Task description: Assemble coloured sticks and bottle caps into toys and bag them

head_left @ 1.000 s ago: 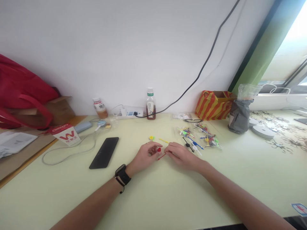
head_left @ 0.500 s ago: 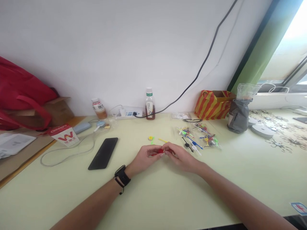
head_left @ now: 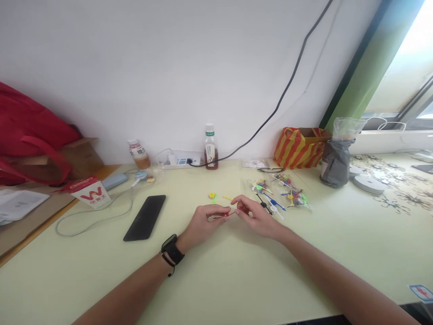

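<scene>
1. Far left: red bag (head_left: pixel 37 119) beside an open cardboard box (head_left: pixel 88 158).
2. Red-and-white carton (head_left: pixel 93 194) with a W logo, at the left of the pale green desk (head_left: pixel 216 280).
3. Bottle of orange-brown drink (head_left: pixel 139 155) by the wall. Nearer the person, black smartphone (head_left: pixel 145 218) lies flat.
4. White power strip (head_left: pixel 181 161) along the wall, black plug in it.
5. Left hand (head_left: pixel 199 224), black watch (head_left: pixel 173 249) on the wrist: grip pinched on a small red plastic piece (head_left: pixel 227 214), between thumb and fingers, raised in front of the person.
6. Behind that hand: dark drink bottle (head_left: pixel 210 151), white cap, upright by the wall; in front of the bottle, a yellow disc piece (head_left: pixel 212 196) with a green bit at its side.
7. Red piece sits between the hands, thin rod end pointing at the right thumb.
8. Right hand (head_left: pixel 260 221): grip loose, index lifted away from thumb. Can't tell if the thumb touches the rod.
9. Just past the right hand: loose black, blue and white pieces, then bagged multicolour pieces (head_left: pixel 297 198).
10. Right side: red-and-yellow striped bag (head_left: pixel 297 149), grey bag (head_left: pixel 336 164), white discs (head_left: pixel 370 185), many-legged metallic pieces (head_left: pixel 394 205).
</scene>
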Demonstrator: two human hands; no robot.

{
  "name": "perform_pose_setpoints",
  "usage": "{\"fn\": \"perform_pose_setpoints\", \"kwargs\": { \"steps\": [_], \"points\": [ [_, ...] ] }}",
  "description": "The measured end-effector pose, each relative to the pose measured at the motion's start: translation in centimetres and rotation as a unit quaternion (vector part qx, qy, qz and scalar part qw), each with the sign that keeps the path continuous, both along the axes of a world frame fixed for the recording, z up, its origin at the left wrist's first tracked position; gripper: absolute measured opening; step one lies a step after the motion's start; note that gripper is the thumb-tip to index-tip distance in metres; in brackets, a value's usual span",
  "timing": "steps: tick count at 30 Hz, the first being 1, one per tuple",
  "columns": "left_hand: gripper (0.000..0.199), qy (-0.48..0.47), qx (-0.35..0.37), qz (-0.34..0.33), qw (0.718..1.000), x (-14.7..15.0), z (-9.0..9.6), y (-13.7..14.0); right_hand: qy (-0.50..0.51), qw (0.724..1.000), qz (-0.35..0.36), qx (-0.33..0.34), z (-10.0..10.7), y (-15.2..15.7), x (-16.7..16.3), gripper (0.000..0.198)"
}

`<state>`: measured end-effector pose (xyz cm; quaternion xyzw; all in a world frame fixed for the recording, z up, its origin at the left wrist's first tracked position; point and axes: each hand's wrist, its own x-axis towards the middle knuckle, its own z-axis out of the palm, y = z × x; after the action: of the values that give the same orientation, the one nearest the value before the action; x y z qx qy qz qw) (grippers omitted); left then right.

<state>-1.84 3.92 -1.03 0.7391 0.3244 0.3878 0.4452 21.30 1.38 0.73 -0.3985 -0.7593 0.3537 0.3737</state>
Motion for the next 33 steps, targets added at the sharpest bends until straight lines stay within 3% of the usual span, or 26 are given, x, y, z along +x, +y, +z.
{"fn": "perform_pose_setpoints", "kwargs": {
  "steps": [8,16,19,22,25,28,32,33],
  "points": [
    [0.024,0.016,-0.038,-0.054,0.998,0.1,0.2,-0.2,-0.006,1.0,0.015,-0.02,-0.3,0.1,-0.1,0.021],
    [0.031,-0.036,-0.109,-0.067,0.991,0.4,0.9,-0.5,0.023,0.999,-0.013,-0.018,-0.5,0.5,0.0,0.024],
    [0.035,-0.057,-0.135,-0.047,0.988,0.2,0.6,-0.1,0.051,0.997,-0.062,0.009,-0.4,0.7,0.2,0.034],
    [0.036,-0.085,-0.149,-0.015,0.985,0.1,0.1,0.4,0.048,0.991,-0.108,0.061,-0.1,0.8,0.5,0.026],
    [0.031,-0.093,-0.136,0.005,0.986,0.0,-0.1,0.7,0.035,0.991,-0.1,0.079,0.3,0.6,0.7,0.029],
    [0.03,-0.093,-0.129,0.018,0.987,0.0,0.0,0.7,0.039,0.994,-0.071,0.068,0.7,0.1,0.4,0.047],
    [0.028,-0.099,-0.131,0.02,0.986,0.0,0.2,0.7,0.034,0.998,-0.051,0.007,1.0,-0.4,-0.1,0.035],
    [0.028,-0.103,-0.134,0.02,0.985,0.0,0.2,0.7,0.027,0.999,-0.034,-0.023,1.1,-0.5,-0.2,0.045]
  ]
}}
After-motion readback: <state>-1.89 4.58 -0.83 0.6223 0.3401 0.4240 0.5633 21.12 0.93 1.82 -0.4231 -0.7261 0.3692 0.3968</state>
